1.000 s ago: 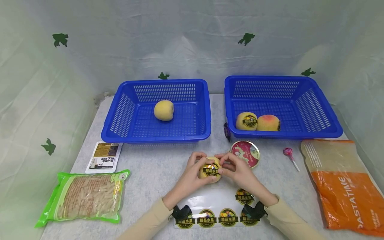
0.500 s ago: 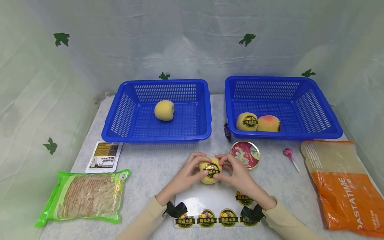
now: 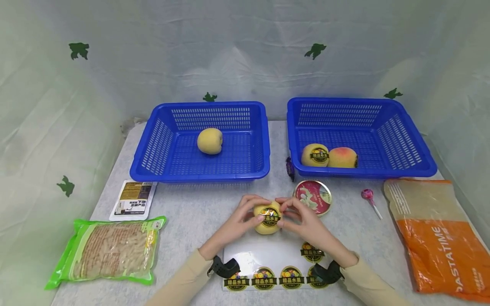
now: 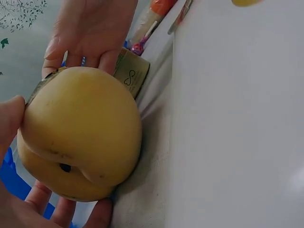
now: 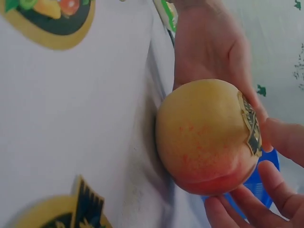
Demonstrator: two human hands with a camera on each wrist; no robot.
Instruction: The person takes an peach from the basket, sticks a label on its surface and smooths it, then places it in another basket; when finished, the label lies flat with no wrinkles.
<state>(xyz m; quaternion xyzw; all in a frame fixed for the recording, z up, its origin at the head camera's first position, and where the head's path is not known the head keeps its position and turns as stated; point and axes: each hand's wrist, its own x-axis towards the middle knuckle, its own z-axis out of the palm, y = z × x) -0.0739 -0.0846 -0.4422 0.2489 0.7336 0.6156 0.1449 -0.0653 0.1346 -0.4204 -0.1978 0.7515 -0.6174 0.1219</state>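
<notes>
A yellow peach (image 3: 264, 229) with a red blush sits between both hands, low over the table. A round black-and-gold fruit sticker (image 3: 270, 216) lies on its upper side. My left hand (image 3: 239, 220) holds the peach from the left, its thumb at the sticker's left edge. From the right, my right hand (image 3: 306, 221) grips the same peach (image 5: 204, 137), thumb by the sticker's right edge and fingers behind the fruit. In the left wrist view the peach (image 4: 85, 123) shows its cleft and dark stem hollow. Below the hands lies a white sticker sheet (image 3: 264, 255) bearing several stickers.
A blue basket (image 3: 199, 176) at back left holds one peach; another blue basket (image 3: 367, 171) holds two. Around lie a round tin (image 3: 314, 197), wrapped candy (image 3: 289, 169), lollipop (image 3: 367, 194), orange pasta bag (image 3: 440, 242), green-edged bag (image 3: 111, 250) and white pouch (image 3: 134, 199).
Both thumbs have shifted on the sticker; the left thumb has moved from the peach's lower edge up to the sticker's left side. The peach stays nearly in place.
</notes>
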